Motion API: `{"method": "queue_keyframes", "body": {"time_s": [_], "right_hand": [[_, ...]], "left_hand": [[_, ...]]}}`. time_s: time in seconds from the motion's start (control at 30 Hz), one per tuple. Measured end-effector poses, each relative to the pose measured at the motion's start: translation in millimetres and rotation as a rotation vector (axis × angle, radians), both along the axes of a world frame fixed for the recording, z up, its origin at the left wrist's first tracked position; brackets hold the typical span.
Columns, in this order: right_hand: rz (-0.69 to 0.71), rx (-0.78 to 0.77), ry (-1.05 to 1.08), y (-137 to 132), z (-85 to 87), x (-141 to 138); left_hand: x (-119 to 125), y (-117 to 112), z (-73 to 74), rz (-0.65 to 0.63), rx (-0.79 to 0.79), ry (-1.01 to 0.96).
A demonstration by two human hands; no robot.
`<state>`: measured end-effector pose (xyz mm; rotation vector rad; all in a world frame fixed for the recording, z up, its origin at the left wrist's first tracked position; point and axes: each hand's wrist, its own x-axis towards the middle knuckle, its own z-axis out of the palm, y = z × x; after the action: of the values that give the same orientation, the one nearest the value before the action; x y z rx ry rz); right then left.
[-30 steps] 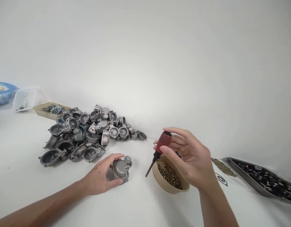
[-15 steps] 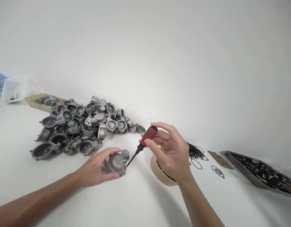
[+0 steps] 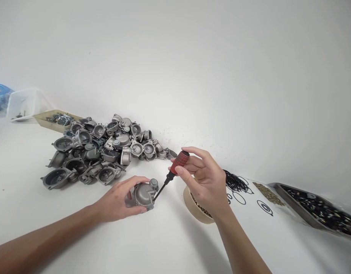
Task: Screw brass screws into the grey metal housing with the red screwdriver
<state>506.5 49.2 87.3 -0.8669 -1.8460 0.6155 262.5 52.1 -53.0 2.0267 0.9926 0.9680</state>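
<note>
Carburettor float bowl (image 3: pixel 143 195) held left of beige tub (image 3: pixel 192 210), sides clasped between thumb and curved fingers of left hand (image 3: pixel 115 201); cast metal presumed: stiff, fairly weighty, best gripped by walls. Dome turned up. Screwdriver (image 3: pixel 179 163) handle pinched by right hand (image 3: pixel 205 186), long axis slanted downward, tip at float bowl's tub-facing side.

Bare on the left hand (image 3: pixel 114 199) and right hand (image 3: pixel 205 182); slim and bare along the left forearm (image 3: pixel 58 230), lower left, and right forearm (image 3: pixel 238 239), lower right.
</note>
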Motion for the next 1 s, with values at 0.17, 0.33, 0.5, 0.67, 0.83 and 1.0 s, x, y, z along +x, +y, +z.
{"method": "queue_keyframes", "body": {"time_s": [0.17, 0.33, 0.5, 0.67, 0.83, 1.0], "right_hand": [[0.062, 0.080, 0.018, -4.4, 3.8, -7.2], [0.011, 0.231, -0.039, -6.8, 2.7, -12.1], [0.120, 0.189, -0.054, -9.5, 2.1, -11.8], [0.074, 0.255, -0.041, -11.0, 1.3, -15.8], [0.142, 0.191, -0.026, -11.9, 1.5, -16.6], [0.020, 0.273, -0.066, -12.0, 1.0, -15.6]], "left_hand": [[0.6, 2.4, 0.9, -0.032, -0.039, -0.046], [1.3, 3.8, 0.7, -0.060, -0.050, -0.081], [2.2, 2.4, 1.8, -0.034, -0.023, -0.028], [2.8, -0.3, 2.3, -0.010, 0.016, 0.000], [3.6, -1.3, 1.1, 0.008, 0.058, 0.004], [4.1, -1.2, 0.9, 0.006, 0.052, -0.004]]}}
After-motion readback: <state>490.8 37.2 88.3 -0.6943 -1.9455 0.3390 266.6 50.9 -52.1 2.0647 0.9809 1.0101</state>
